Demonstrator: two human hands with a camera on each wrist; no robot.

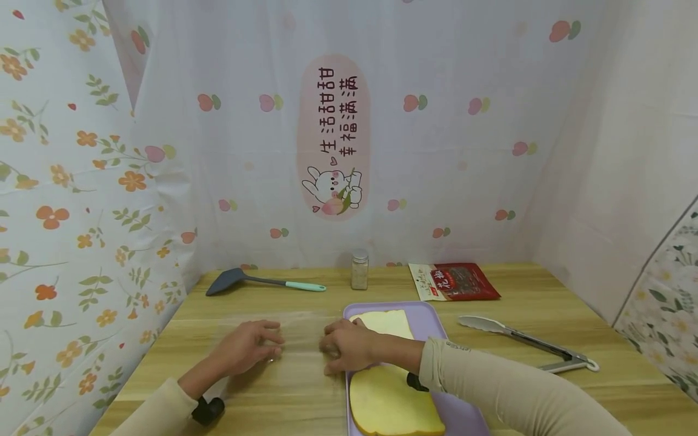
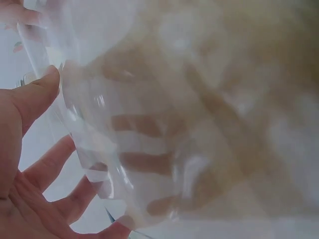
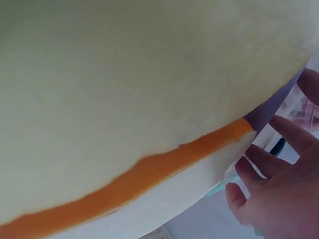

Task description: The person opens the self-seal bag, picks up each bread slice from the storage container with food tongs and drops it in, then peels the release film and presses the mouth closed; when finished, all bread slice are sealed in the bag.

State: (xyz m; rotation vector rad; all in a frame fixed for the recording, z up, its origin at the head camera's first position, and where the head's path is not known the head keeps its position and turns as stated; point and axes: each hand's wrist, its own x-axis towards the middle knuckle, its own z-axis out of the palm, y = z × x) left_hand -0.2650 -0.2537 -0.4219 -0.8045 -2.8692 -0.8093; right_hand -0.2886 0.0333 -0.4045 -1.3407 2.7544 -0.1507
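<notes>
A clear plastic sheet lies on the wooden table between the two hands. At its left side the left hand touches it; in the left wrist view, spread fingers meet the edge of the shiny plastic film. Over the sheet's right side and the tray's left edge is the right hand, with loosely bent, separated fingers. Beneath the right forearm, a purple tray bears a bread slice in front and another bread slice behind. The bread's orange crust shows close in the right wrist view.
A dark spatula with a mint handle lies at the back left. A seasoning jar and a red spice packet are along the back. Metal tongs rest right of the tray. Patterned curtains border the table.
</notes>
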